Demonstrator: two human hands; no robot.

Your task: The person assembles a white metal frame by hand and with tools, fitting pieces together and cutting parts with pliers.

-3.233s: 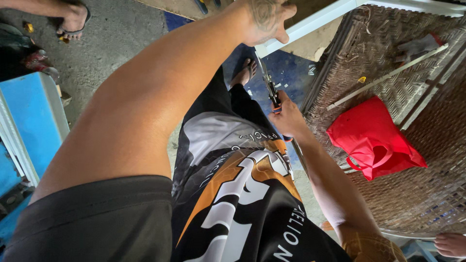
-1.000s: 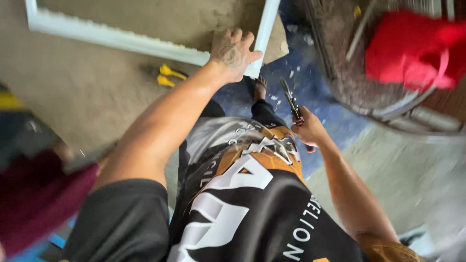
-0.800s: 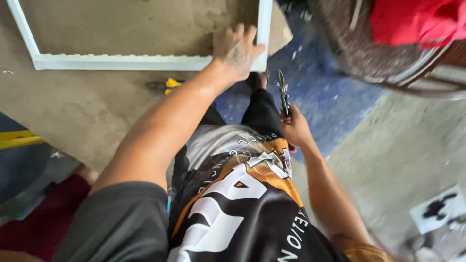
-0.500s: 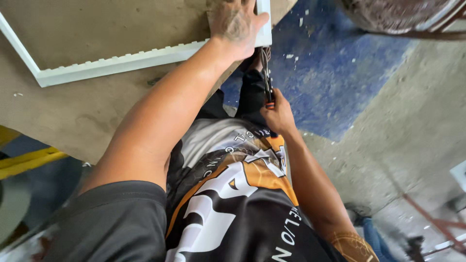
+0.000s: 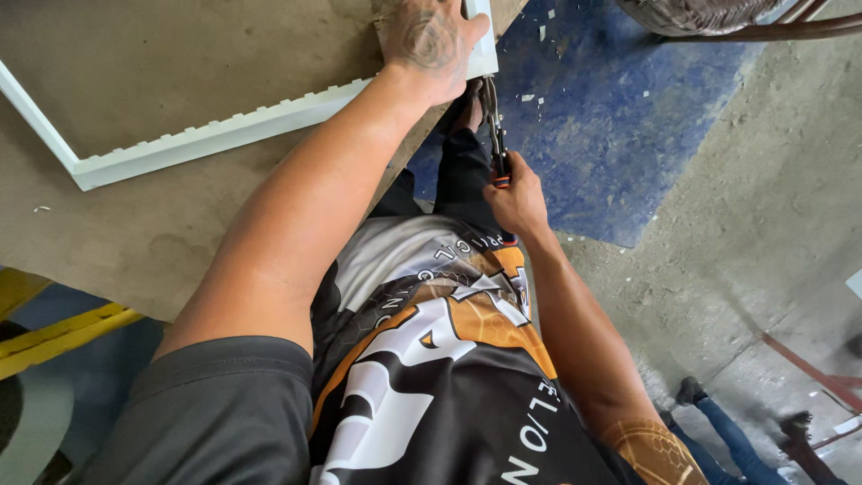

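At twelve o'clock, near the top edge, the left hand (image 5: 431, 40) lies flat, fingers spread, pressed down on the corner of a white frame (image 5: 215, 135). Its fingertips are cut off by the picture's top border. That frame rests on a brown tabletop (image 5: 135, 233); one rail runs from the hand toward nine o'clock, turns at a corner and leaves the view at the left edge, and a short rail rises beside the thumb at one o'clock. Just right of centre the right hand (image 5: 516, 198) is closed around the red-tipped handles of pliers (image 5: 492, 126), which point up toward twelve o'clock. The tool's nose meets the frame's corner right below the left hand; whether it bites the frame is hard to make out in the shadow there. Behind the pliers a blue mat (image 5: 611, 117) covers the floor, flecked with white chips. At five o'clock someone's feet and blue trouser legs (image 5: 727, 422) show, small and partly cut off. A yellow bar (image 5: 54, 332) sits at eight o'clock below the tabletop.
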